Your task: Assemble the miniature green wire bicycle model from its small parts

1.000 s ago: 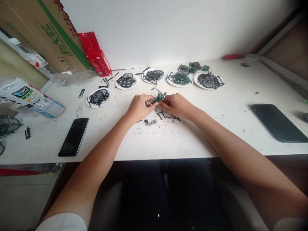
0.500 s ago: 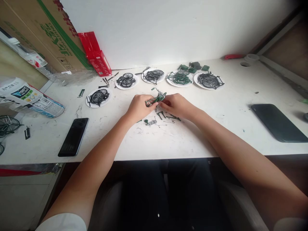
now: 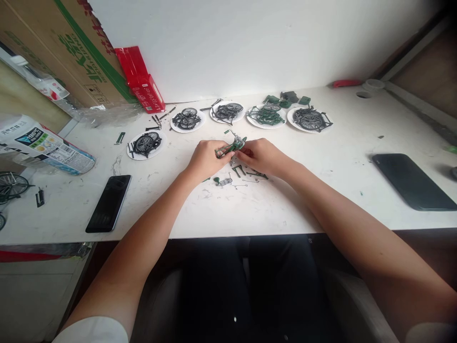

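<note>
A green model bicycle frame (image 3: 231, 147) with silver handlebars is held up between both hands over the white table (image 3: 221, 214). My left hand (image 3: 209, 159) is closed on its left end, thumb along the lower side. On its right side, my right hand (image 3: 260, 155) pinches the same frame; whether a small part sits in those fingertips is hidden. Below the hands lie a silver rack (image 3: 224, 182) with a green saddle-like piece (image 3: 216, 180), green fork-shaped parts (image 3: 239, 170) and thin wire-like pieces.
Several paper plates of model bicycle parts, such as this plate (image 3: 266, 125), stand in an arc behind. A phone (image 3: 109, 204) and a large printed container (image 3: 46, 145) are on the left. A dark flat tray-like object (image 3: 414, 182) lies right. A red box (image 3: 144, 81) stands at the back.
</note>
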The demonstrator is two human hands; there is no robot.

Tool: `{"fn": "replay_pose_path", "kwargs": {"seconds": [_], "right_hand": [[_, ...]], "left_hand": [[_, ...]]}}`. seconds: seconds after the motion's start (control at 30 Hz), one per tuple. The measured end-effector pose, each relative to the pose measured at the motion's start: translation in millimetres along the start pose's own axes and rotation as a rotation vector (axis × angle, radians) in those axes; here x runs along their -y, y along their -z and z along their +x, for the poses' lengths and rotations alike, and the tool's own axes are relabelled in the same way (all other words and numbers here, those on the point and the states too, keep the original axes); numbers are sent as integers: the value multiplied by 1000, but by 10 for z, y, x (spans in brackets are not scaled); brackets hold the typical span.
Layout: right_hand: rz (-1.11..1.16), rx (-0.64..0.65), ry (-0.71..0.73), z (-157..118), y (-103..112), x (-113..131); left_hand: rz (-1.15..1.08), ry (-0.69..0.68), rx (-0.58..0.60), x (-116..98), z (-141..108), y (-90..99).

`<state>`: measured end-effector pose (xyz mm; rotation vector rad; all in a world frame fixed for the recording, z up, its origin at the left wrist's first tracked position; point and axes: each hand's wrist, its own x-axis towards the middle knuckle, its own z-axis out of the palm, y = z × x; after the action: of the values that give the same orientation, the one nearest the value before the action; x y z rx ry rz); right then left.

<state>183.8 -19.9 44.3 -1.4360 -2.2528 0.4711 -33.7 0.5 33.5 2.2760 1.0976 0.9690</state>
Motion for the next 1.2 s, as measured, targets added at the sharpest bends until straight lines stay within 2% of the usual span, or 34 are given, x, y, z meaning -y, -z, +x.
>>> {"fn": "replay_pose_path", "kwargs": {"seconds": [1.2], "right_hand": [[-111,92,-26,-9,61,75]], "left_hand": [[17,4,52,27,1,5]]}}
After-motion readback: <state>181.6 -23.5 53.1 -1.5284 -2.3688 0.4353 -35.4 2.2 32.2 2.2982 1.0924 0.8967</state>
